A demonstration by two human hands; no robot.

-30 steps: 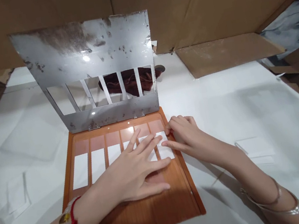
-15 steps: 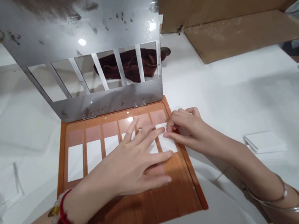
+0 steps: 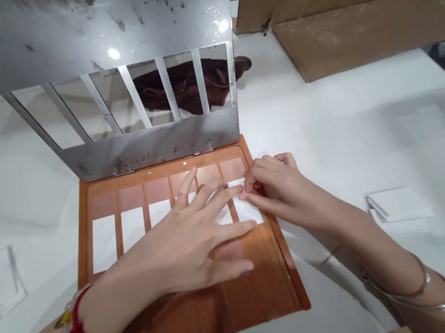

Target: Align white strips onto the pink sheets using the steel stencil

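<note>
An orange-brown board (image 3: 246, 300) with several sunken lanes lies on the white table, and a white card rests in each lane. My left hand (image 3: 188, 241) lies flat and open across the right lanes, fingers spread over two cards. My right hand (image 3: 278, 191) is at the board's right edge, fingertips pinched on the rightmost white card (image 3: 247, 211). A hinged metal plate (image 3: 110, 66) with slots stands raised behind the board.
A stack of white cards (image 3: 399, 205) lies on the table to the right. A dark brown cloth (image 3: 186, 86) sits behind the metal plate. Cardboard boxes (image 3: 349, 6) line the back. Clear plastic pieces (image 3: 1, 277) lie at the left.
The camera has moved closer and tilted down. Both hands stay on the right lanes, with the right fingertips shifting slightly on the last card.
</note>
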